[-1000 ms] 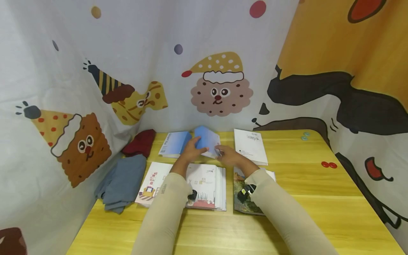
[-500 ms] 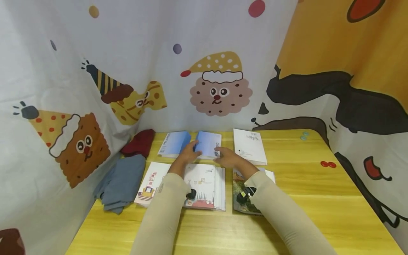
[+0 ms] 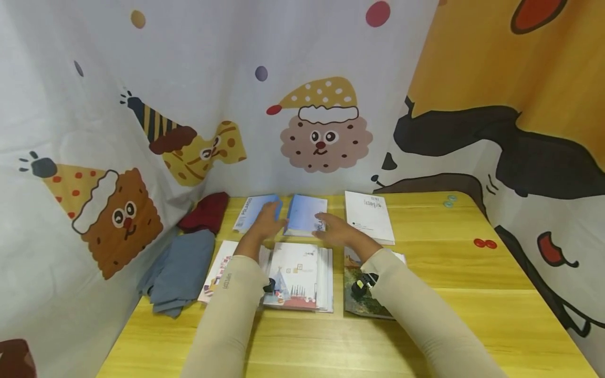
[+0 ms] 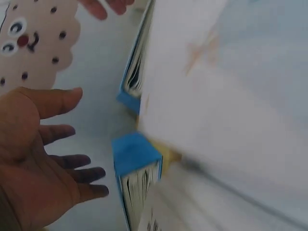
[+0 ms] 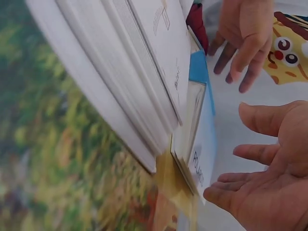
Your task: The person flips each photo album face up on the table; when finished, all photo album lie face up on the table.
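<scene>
Two blue photo albums marked POLAROID lie side by side at the back of the table: the left album (image 3: 250, 211) and the right album (image 3: 304, 212). My left hand (image 3: 266, 223) hovers over the left album's right side, its fingers spread and holding nothing, as the left wrist view also shows. At the right album's front right corner is my right hand (image 3: 334, 230), fingers extended. In the right wrist view, a fingertip of the right hand (image 5: 272, 178) is right at the album's edge (image 5: 201, 139), and the left hand (image 5: 248, 38) hangs apart from it.
A white book (image 3: 371, 218) lies right of the albums. Nearer me are a white illustrated book (image 3: 295, 273), another partly covered one (image 3: 219, 270) and a dark landscape-covered book (image 3: 354, 262). Folded grey cloth (image 3: 181, 273) and dark red cloth (image 3: 208, 212) lie left; red rings (image 3: 485, 243) lie right.
The right album was tilted up between both hands and now lies flat. My left hand has let go of it and moved left over the other album; my right hand stays at its corner.
</scene>
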Demonstrator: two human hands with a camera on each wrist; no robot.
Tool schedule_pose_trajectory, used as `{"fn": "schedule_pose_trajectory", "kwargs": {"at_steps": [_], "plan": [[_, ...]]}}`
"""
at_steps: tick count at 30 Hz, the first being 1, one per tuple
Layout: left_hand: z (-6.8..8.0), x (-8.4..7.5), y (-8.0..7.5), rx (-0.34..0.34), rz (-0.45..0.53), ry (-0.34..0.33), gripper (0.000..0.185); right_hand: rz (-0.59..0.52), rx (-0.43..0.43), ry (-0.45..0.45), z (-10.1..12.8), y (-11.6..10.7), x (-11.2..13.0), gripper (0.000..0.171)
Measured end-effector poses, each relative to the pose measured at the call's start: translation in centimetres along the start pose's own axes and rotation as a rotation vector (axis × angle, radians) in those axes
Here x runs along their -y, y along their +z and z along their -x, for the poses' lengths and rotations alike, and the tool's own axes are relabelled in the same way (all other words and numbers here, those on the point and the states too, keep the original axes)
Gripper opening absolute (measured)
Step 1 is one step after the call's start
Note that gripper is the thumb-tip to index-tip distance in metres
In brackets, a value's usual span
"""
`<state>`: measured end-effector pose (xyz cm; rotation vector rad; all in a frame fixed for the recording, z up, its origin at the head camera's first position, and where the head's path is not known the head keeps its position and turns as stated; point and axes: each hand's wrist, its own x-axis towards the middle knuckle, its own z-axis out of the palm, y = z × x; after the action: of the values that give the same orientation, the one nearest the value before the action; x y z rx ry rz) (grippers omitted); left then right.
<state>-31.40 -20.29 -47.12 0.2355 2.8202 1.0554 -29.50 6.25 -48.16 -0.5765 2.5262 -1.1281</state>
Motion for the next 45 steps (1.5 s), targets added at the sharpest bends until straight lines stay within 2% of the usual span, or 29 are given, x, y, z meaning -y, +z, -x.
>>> {"fn": "schedule_pose_trajectory", "kwargs": {"at_steps": [5, 8, 15, 20, 28, 36, 40, 45], "plan": [[0.0, 1.8, -1.6, 0.009, -0.066, -0.057, 0.082, 0.038, -0.014, -0.054, -0.5, 0.4, 0.5, 0.070], [0.2, 2.6, -2.1, 0.024, -0.064, -0.103, 0.085, 0.029, -0.008, -0.073, -0.6, 0.7, 0.8, 0.069], [0.5, 4.1, -2.5, 0.036, -0.109, -0.186, 0.086, 0.024, 0.005, -0.098, -0.7, 1.3, 1.3, 0.070], [1.1, 4.8, -2.3, 0.009, -0.128, -0.236, 0.087, 0.019, 0.011, -0.095, -0.4, 1.4, 1.4, 0.069], [0.7, 5.1, -1.7, -0.025, -0.168, -0.250, 0.090, 0.033, -0.010, -0.111, -0.4, 1.5, 1.3, 0.068], [0.9, 5.5, -1.9, 0.009, -0.271, -0.214, 0.084, 0.037, -0.014, -0.131, -0.7, 2.4, 1.8, 0.070], [1.2, 5.6, -2.2, 0.019, -0.245, -0.219, 0.085, 0.028, -0.031, -0.153, -1.4, 3.2, 2.8, 0.069], [1.1, 6.2, -2.7, 0.026, -0.161, -0.212, 0.083, -0.016, -0.024, -0.171, -2.3, 4.6, 4.4, 0.068]]}}
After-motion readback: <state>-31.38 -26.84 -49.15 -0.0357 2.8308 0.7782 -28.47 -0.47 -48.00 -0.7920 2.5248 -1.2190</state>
